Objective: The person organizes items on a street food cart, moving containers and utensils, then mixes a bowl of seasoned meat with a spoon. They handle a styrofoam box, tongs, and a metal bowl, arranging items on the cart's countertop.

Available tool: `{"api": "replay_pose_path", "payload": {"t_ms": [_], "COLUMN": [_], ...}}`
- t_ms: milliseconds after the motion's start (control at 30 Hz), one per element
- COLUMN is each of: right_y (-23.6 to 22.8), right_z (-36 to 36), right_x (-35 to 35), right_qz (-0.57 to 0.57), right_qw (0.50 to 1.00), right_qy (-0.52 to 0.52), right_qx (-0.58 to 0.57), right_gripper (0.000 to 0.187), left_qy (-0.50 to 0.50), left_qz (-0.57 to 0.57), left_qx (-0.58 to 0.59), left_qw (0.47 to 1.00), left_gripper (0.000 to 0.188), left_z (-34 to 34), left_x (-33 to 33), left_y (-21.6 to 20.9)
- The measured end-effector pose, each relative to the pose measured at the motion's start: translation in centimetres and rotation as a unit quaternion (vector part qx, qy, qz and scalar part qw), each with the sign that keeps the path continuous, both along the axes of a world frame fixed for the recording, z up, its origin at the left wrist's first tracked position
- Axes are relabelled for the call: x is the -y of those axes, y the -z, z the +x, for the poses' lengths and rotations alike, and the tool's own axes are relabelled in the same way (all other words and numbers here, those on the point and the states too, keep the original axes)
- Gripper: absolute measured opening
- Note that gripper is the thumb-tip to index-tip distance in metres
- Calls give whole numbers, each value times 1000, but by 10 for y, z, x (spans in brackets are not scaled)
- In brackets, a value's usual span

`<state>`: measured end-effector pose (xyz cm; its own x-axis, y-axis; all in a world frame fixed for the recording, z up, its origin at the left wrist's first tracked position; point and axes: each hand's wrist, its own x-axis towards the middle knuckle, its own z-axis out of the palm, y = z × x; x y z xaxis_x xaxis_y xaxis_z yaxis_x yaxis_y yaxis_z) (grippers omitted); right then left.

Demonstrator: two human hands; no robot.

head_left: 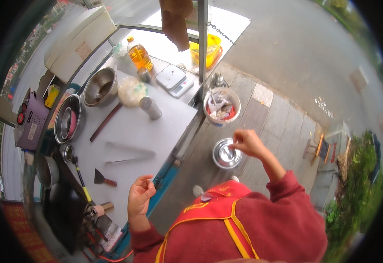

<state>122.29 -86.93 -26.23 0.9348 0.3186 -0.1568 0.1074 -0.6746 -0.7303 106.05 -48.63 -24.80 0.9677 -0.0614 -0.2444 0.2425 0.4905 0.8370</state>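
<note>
The right hand's (pixel 249 143) fingertips draw together in a pinch; from where I stand, I can't tell whether they grip anything. They overlap my view of a round, shiny metal vessel (pixel 220 162) over the paving (pixel 266 129). The left hand (pixel 139 197), loosely curled with nothing visible inside, hovers by the worktop (pixel 167 127) edge, near a wood-handled scraper (pixel 99 177). Beyond the vessel stands a white bucket (pixel 221 122).
</note>
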Motion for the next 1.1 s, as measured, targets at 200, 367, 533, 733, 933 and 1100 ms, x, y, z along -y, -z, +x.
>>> {"api": "replay_pose_path", "payload": {"t_ms": [200,367,533,733,933,1100], "right_y": [53,80,109,134,127,110], "right_z": [113,301,423,473,444,397], "right_x": [49,38,2,0,59,116], "right_qz": [88,298,73,-60,-31,-42], "right_qw": [988,940,920,912,887,906], "right_qy": [108,74,-25,-157,-171,-151], "right_qx": [72,146,383,374,427,394], "right_gripper": [25,18,47,15,16,14], "left_qy": [85,48,-149,-182,-181,-150], "left_qz": [109,116,75,145,125,96], "left_qx": [-37,-127,-125,-206,-188,-139], "left_qw": [990,984,978,951,957,974], "left_gripper": [17,40,24,13,10,10], "left_z": [60,75,94,107,118,130], "left_x": [112,200,308,359,368,354], "left_y": [6,21,27,17,33,59]}}
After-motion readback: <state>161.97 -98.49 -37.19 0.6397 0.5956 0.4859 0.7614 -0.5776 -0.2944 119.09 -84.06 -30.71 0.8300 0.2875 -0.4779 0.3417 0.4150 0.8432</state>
